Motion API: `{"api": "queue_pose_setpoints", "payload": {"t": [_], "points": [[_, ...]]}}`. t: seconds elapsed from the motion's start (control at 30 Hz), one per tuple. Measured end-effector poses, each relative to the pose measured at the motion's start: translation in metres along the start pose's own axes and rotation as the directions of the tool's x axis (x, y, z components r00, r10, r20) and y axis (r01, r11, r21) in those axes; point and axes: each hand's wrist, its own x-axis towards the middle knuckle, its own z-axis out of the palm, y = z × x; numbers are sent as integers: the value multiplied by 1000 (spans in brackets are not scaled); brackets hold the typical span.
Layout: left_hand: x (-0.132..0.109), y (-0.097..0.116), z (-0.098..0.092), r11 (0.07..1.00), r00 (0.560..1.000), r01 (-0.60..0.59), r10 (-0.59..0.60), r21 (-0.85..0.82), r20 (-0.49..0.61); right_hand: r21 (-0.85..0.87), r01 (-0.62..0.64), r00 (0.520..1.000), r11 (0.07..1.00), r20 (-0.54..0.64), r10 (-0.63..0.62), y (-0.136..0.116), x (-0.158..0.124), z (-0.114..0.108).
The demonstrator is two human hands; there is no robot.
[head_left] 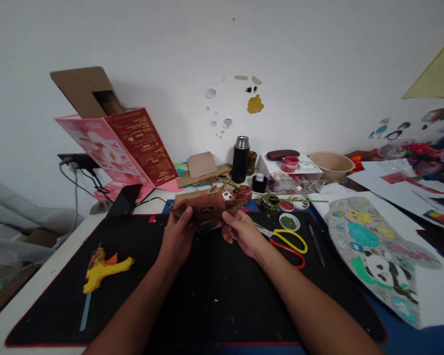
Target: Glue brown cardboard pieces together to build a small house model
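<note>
Between my two hands is a brown boat-shaped model (206,209), raised above the black mat (214,276). It has a reddish-brown upper part with a small opening and a pointed right end. My left hand (178,234) grips its left side, thumb on the near face. Its right part is pinched by my right hand (241,230), thumb on top and fingers curled below. Just right of that hand lie scissors (289,242) with yellow and red handles. A yellow glue gun (105,268) with a blue stick rests on the mat at the left.
Behind the model stand open paint jars (270,203), a black thermos (240,160) and cardboard scraps (202,164). A pink and red box (122,143) leans at back left beside a phone (124,201). To the right lie a pen (315,245) and a painted panda sheet (373,251).
</note>
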Motion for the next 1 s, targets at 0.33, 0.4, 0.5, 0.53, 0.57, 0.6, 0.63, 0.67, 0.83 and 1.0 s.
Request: {"api": "queue_pose_setpoints", "payload": {"t": [0.33, 0.4, 0.5, 0.53, 0.57, 0.6, 0.63, 0.67, 0.83, 1.0], "points": [[15, 28, -24, 914, 992, -117, 129, 389, -6, -13, 30, 1000, 999, 2, -30, -1, 1, -2], [11, 32, -20, 869, 984, -168, 172, 465, 34, -16, 21, 1000, 1000, 5, -21, -1, 1, -2], [8, 35, -15, 806, 970, -240, 221, 540, 102, -19, -8, 1000, 1000, 8, 8, -1, 1, -3], [8, 36, -14, 805, 967, -251, 229, 538, 108, -23, -16, 1000, 1000, 10, 17, 0, 1, -3], [8, 37, -14, 807, 964, -262, 242, 530, 107, -29, -22, 1000, 999, 12, 23, 0, 1, -3], [8, 38, -15, 806, 960, -275, 261, 523, 103, -34, -25, 1000, 999, 16, 25, 1, 1, -3], [9, 38, -16, 799, 954, -292, 280, 526, 103, -39, -24, 999, 999, 22, 25, 1, 1, -3], [9, 39, -17, 784, 948, -309, 297, 538, 112, -42, -22, 999, 999, 29, 23, 1, 1, -3], [10, 38, -20, 755, 935, -352, 312, 553, 168, -59, 3, 999, 998, 51, 0, 1, 1, -4], [8, 33, -19, 802, 940, -337, 312, 494, 135, -98, 29, 997, 995, 79, -21, 2, 2, -5]]}}
